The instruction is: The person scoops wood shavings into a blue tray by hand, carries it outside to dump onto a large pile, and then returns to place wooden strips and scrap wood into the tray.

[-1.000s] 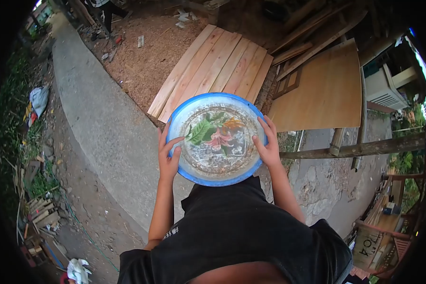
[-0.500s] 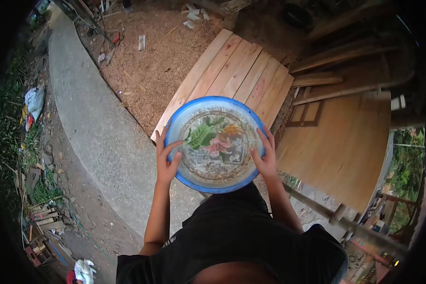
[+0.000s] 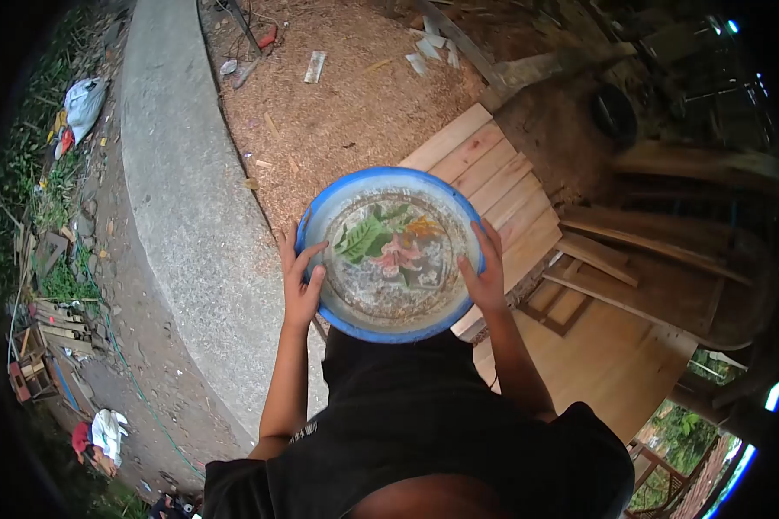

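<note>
A round basin [image 3: 389, 303] with a blue rim and a worn white inside is held in front of my body. Printed on its bottom are green leaves and pink and orange flowers. My left hand [image 3: 301, 281] grips the left side, thumb over the rim and fingers spread along the edge. On the opposite side my right hand [image 3: 486, 275] clasps the rim in the same way, its thumb inside. No loose thing shows in the basin. The undersides of both grips are hidden behind it.
Light wooden planks [image 3: 502, 190] lie side by side beyond the basin. Wood shavings [image 3: 320, 130] cover the ground next to a concrete path [image 3: 177, 173]. A plywood sheet [image 3: 580, 363] and stacked boards [image 3: 658, 251] are at right. White sacks [image 3: 85, 105] sit at far left.
The surroundings have swung in view: the planks and plywood now sit farther right, with the path nearer the middle. Both hands keep their hold on the basin.
</note>
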`<state>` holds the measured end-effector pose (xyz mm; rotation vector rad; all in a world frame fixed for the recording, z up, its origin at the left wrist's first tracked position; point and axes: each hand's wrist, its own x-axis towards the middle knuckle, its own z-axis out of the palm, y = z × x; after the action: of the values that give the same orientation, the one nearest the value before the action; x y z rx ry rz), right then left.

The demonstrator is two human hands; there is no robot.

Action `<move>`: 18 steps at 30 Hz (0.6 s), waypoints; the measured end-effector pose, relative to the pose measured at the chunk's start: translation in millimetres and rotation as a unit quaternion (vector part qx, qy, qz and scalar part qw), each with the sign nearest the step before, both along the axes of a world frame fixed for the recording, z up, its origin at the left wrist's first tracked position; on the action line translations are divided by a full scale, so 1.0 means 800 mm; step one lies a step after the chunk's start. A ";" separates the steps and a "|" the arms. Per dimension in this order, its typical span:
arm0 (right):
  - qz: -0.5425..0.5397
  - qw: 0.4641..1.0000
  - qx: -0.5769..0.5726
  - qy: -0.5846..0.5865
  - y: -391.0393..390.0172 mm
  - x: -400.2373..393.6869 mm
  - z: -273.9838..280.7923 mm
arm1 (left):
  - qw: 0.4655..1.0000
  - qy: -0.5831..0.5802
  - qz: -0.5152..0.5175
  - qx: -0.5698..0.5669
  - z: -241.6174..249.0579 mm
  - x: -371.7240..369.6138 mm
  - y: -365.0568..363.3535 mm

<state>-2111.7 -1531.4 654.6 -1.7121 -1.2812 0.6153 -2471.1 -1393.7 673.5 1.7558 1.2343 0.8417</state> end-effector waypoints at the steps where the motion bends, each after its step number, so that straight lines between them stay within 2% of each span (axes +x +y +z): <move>1: -0.007 1.000 0.004 0.030 0.028 0.007 0.010 | 1.000 -0.002 -0.001 0.003 -0.001 0.002 0.017; 2: -0.015 0.998 0.007 0.060 0.047 0.011 0.016 | 1.000 -0.001 -0.004 0.004 -0.004 0.001 0.029; 3: -0.007 1.000 0.005 0.000 0.057 0.013 0.019 | 1.000 0.010 -0.004 0.011 -0.002 0.004 0.038; 7: -0.023 0.999 0.015 -0.016 0.116 0.014 0.031 | 0.999 0.026 -0.016 0.031 0.010 0.009 0.104; 10: -0.039 0.999 0.009 0.033 0.170 0.022 0.036 | 0.998 0.023 -0.036 0.039 0.028 0.023 0.173; 12: -0.026 0.999 0.031 -0.014 0.226 0.044 0.037 | 0.999 0.008 -0.026 0.034 0.035 0.044 0.224; 14: -0.034 0.999 0.028 -0.023 0.275 0.056 0.034 | 0.998 0.036 -0.030 0.045 0.019 0.053 0.278; 16: -0.037 0.999 0.021 -0.026 0.323 0.065 0.017 | 0.998 -0.056 0.011 -0.032 0.004 0.064 0.331; 18: -0.056 0.998 0.029 -0.014 0.388 0.079 -0.019 | 0.997 -0.065 0.012 -0.041 -0.023 0.080 0.402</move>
<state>-2048.7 -1220.9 639.8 -1.7369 -1.2027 0.4858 -2407.4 -1071.7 655.0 1.5996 1.1896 0.8921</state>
